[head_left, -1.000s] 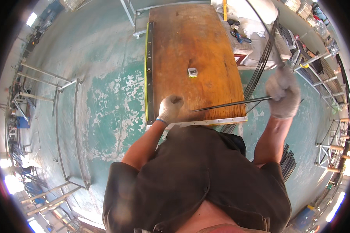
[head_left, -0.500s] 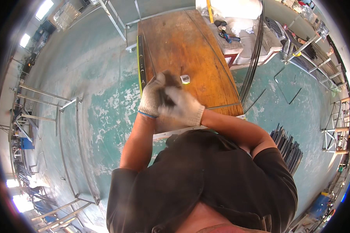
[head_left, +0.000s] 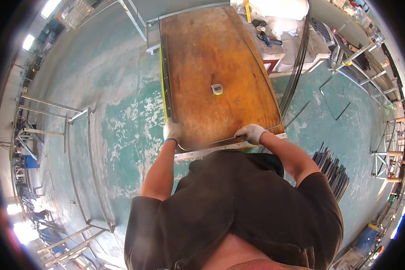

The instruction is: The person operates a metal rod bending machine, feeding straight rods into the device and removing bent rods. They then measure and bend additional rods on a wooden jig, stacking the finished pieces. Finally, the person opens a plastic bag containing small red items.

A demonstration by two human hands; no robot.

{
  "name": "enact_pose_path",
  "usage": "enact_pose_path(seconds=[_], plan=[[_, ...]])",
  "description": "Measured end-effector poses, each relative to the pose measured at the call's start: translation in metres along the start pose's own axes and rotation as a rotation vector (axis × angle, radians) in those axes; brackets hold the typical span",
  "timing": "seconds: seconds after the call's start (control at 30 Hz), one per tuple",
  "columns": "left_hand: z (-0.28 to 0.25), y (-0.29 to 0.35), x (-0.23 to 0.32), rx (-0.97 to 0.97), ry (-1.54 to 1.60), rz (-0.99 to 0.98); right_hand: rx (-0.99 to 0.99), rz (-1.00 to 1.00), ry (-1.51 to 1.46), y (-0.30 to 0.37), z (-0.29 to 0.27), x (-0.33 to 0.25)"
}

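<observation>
A thin metal rod (head_left: 202, 148), bent round at its corners, lies along the edges of a worn brown wooden tabletop (head_left: 202, 54). At the near left corner my left hand (head_left: 172, 131), in a white knit glove, is closed over the rod beside the table edge. My right hand (head_left: 253, 133), gloved alike, pinches the rod's near side toward the right; its fingertips look dark. A small white and grey tape measure (head_left: 217, 89) rests in the middle of the tabletop. Along the left edge runs a dark flat bar with holes (head_left: 166, 76), next to a yellow-green strip (head_left: 162, 90).
Beyond the table's right side stands a sofa (head_left: 274, 56) with a blue power tool (head_left: 267, 40) on it. Long dark rods (head_left: 297, 67) lean beside it. A bundle of dark bars (head_left: 332, 173) is at the right. Metal frames (head_left: 91, 166) lie on the green floor at the left.
My hands, blurred and close together over the tabletop before, have come apart and nearer to me, onto the rod. The rod's near side now lies along the table's front edge.
</observation>
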State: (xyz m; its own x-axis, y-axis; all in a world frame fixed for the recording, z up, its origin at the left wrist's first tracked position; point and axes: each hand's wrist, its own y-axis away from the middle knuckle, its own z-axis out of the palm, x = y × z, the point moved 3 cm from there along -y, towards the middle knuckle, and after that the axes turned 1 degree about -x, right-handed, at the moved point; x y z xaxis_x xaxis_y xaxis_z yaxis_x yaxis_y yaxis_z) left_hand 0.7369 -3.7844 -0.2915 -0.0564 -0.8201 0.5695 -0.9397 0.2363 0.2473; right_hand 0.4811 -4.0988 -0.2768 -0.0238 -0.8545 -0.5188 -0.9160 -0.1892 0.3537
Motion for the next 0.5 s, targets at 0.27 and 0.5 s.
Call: enact_pose_path(seconds=[0.27,0.5], plan=[[0.013,0.052,0.013,-0.060,-0.245,0.218,0.367,0.286,0.106,0.049,0.010,0.044],[0.070,0.103,0.001,-0.311,-0.433,0.541,0.417,0.555,0.177,0.084,0.030,0.058]])
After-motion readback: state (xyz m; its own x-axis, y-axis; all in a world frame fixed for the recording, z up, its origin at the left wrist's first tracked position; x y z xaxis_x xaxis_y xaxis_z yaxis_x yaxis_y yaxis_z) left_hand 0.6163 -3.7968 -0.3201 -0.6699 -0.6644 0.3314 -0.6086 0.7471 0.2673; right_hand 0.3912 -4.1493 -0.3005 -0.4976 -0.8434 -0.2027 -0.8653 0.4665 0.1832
